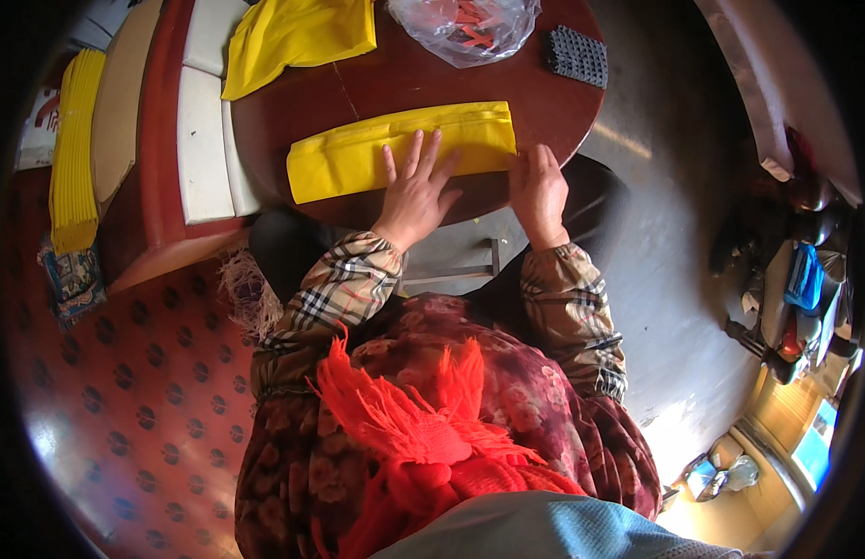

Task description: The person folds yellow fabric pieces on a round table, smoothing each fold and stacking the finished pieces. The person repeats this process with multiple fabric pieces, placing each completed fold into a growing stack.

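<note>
A folded piece of yellow material lies lengthwise across the near part of a dark red round table. My left hand rests on its near edge, fingers spread and palm down. At the right near corner of the material is my right hand, its fingers bent together; whether they pinch the corner cannot be told. Further back on the table, a larger yellow piece lies at the left, and a clear plastic bag holds red strips.
A dark grey textured pad lies near the table's right edge. Left of the table stands a red-framed seat with white cushions. A stack of folded yellow pieces leans beside cardboard. A stool frame shows below the table.
</note>
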A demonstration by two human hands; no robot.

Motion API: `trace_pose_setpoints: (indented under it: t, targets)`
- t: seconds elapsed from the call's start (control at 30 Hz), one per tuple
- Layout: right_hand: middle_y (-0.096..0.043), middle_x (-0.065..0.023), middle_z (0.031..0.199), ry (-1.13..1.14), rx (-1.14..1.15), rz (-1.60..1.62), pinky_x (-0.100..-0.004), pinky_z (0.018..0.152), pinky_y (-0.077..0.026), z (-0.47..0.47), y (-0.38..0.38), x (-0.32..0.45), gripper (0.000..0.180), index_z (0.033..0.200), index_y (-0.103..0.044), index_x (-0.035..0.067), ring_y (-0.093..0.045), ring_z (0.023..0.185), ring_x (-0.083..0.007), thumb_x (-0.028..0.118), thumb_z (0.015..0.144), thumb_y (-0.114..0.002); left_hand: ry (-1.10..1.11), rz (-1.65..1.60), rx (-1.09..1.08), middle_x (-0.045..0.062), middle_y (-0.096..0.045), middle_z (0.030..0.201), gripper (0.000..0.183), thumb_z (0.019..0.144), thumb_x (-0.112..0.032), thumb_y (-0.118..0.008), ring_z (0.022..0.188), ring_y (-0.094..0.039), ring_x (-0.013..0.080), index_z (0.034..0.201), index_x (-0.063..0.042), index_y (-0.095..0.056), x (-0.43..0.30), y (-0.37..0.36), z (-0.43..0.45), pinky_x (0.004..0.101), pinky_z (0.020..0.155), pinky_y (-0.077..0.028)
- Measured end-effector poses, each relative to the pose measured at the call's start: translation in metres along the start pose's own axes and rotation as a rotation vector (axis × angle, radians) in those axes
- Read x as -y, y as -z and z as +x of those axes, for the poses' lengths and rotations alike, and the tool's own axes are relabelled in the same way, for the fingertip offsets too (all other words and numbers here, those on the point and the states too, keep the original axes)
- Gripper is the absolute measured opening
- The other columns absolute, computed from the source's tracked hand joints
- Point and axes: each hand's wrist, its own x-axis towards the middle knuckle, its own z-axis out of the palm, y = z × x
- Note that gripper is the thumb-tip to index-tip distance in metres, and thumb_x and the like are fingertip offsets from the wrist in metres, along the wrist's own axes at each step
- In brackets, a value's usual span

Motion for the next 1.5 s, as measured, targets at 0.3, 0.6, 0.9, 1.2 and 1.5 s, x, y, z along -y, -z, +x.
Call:
trace_pose_setpoints:
  t: [0.3,0.6,0.9,1.2,1.5]
  targets:
    - [-0.034,-0.0183,0.154,0.273,0.272,-0.188,-0.0539,0.116,-0.021,0.001,-0.035,0.006,0.056,0.141,-0.049,0.009,-0.025,0.145,-0.0406,0.029,0.09,-0.063,0.044,-0.077,0.014,0.011,-0.02,0.162,0.064,0.09,-0.042,-0.062,0.151,-0.011,0.0322,0.148,-0.021,-0.043,0.0,-0.012,0.009,0.0676,0.113,0.001]
    - [-0.026,-0.0162,0.159,0.248,0.278,-0.399,-0.0617,0.116,-0.015,-0.003,-0.045,-0.026,0.062,0.149,-0.041,0.014,-0.017,0.149,-0.0383,0.044,0.095,-0.054,0.096,0.035,-0.103,0.011,-0.023,0.161,0.064,0.094,-0.047,-0.055,0.15,-0.014,0.0322,0.151,-0.022,-0.038,0.02,-0.02,-0.005,0.065,0.115,0.0]
    - [-0.026,-0.0158,0.159,0.237,0.269,-0.477,-0.0618,0.116,-0.01,-0.002,-0.034,-0.035,0.063,0.149,-0.04,0.015,-0.017,0.149,-0.0364,0.046,0.096,-0.052,0.331,0.133,-0.104,0.013,-0.019,0.162,0.067,0.098,-0.048,-0.046,0.15,-0.013,0.0331,0.153,-0.013,-0.031,0.053,-0.019,-0.025,0.0644,0.115,-0.004]
    - [-0.025,-0.0152,0.16,0.237,0.247,-0.484,-0.0628,0.116,-0.01,0.004,-0.027,-0.043,0.064,0.149,-0.04,0.015,-0.017,0.149,-0.0362,0.046,0.096,-0.053,0.468,0.129,-0.066,0.017,-0.019,0.161,0.074,0.1,-0.051,-0.041,0.15,-0.015,0.0322,0.153,-0.001,-0.026,0.048,-0.016,-0.01,0.0569,0.119,-0.008]
    - [-0.025,-0.0148,0.159,0.237,0.242,-0.484,-0.0667,0.114,-0.008,0.006,-0.018,-0.05,0.062,0.149,-0.039,0.016,-0.018,0.149,-0.0366,0.046,0.096,-0.052,0.435,0.112,-0.081,0.017,-0.028,0.158,0.071,0.097,-0.049,-0.048,0.146,-0.025,0.0325,0.148,-0.001,-0.036,0.038,-0.007,-0.014,0.0563,0.115,-0.021]
